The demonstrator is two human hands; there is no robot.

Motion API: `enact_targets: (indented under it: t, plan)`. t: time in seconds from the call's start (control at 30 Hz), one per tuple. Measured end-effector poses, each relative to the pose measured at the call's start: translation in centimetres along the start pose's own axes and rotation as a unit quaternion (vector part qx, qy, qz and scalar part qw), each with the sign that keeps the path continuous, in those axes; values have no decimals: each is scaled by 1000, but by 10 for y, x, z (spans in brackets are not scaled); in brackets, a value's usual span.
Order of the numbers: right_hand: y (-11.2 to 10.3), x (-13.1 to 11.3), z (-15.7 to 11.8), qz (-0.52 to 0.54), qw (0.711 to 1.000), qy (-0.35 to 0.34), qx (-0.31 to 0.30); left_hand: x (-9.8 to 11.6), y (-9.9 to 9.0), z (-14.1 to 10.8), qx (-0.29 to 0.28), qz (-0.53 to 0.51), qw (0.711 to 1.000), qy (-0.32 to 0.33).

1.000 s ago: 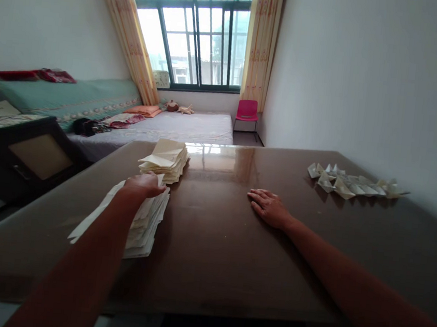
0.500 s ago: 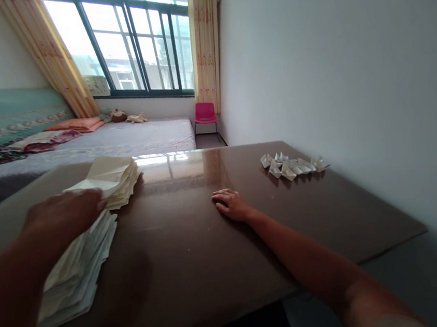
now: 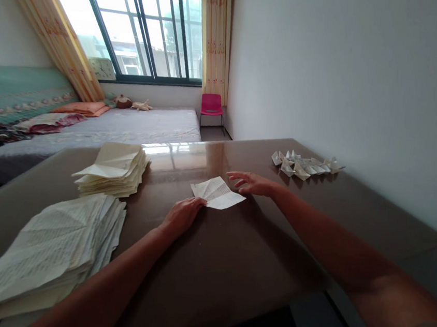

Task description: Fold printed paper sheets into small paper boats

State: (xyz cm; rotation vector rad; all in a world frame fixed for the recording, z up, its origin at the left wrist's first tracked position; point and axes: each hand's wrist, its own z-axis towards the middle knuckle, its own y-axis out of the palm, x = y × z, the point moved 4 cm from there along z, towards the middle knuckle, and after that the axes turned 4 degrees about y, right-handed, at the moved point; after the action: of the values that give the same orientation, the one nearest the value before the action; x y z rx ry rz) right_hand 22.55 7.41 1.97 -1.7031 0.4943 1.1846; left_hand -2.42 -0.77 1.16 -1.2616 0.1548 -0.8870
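Okay, nearest first: printed paper stack (image 3: 50, 239) sits on the brown table (image 3: 207, 271), left side, top sheet creased. Left hand (image 3: 184, 214) is on the table with fingers together at the near-left corner of a single creased sheet (image 3: 217, 192); can't tell if they pinch it or just press. That sheet lies mid-table between the hands. Right hand (image 3: 255, 184) has fingers open and spread by the sheet's far-right edge; contact unclear, looks like a hover. Yellower paper stack (image 3: 114, 168) is just beyond the printed one, folded paper pieces (image 3: 300, 164) cluster far right, pink chair (image 3: 211, 105) behind. My read: step in hand is placing and steadying the sheet; next move calls for the left holding that corner while the right settles lightly on the opposite edge, no dragging.
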Motion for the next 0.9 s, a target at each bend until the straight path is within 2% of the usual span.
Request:
enact_targets:
  t: [0.07, 0.2, 0.27, 0.37, 0.53, 0.7, 0.8, 0.9]
  plan:
    - [2, 0, 3, -34, 998, -18, -53, -1, 0, -3, 1, -20, 1000, -1]
    - [2, 3, -4, -49, 994, -61, -72, 0, 0, -2, 5, -36, 999, -22]
    - [4, 2, -13, -67, 987, -79, -125, -1, -1, -2, 12, -32, 998, -51]
    - [8, -3, -21, -119, 981, -98, -121, -3, -1, -1, 19, -21, 994, -103]
    - [29, -5, -11, -113, 987, -110, -28, -5, 1, 3, 34, -42, 986, -156]
    - [38, 4, 2, -79, 995, -37, 57, -11, 2, 8, 54, -20, 973, -223]
    - [38, 1, 4, -137, 982, 3, 126, -14, 2, 8, 58, -3, 965, -257]
    - [40, -2, 3, -210, 961, 45, 176, -14, 0, 9, 52, 16, 964, -262]
